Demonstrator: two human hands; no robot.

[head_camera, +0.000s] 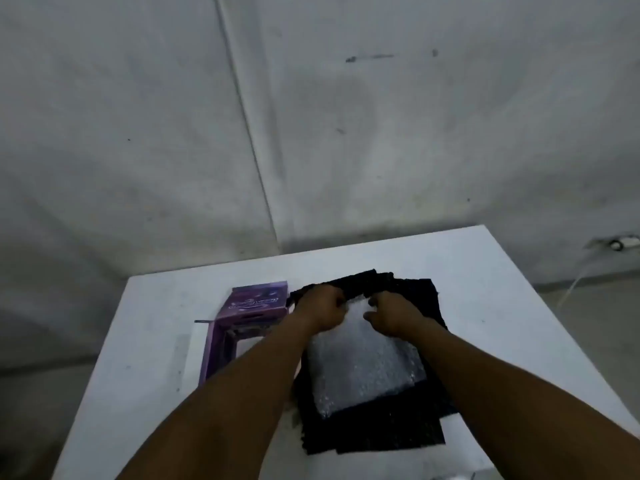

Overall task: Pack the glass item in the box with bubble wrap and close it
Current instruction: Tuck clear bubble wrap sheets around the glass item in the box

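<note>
A flat bundle wrapped in clear bubble wrap (363,372) lies on a black mat (388,431) in the middle of the white table (145,341). The glass item itself is hidden inside the wrap. My left hand (320,308) and my right hand (393,311) both pinch the far edge of the bubble wrap, close together, fingers curled. A purple box (242,320) lies open on its side just left of the mat, beside my left forearm.
Grey walls meet in a corner behind the table. A cable and a wall socket (620,244) show at the far right. A thin dark strip (204,321) lies by the box's left corner.
</note>
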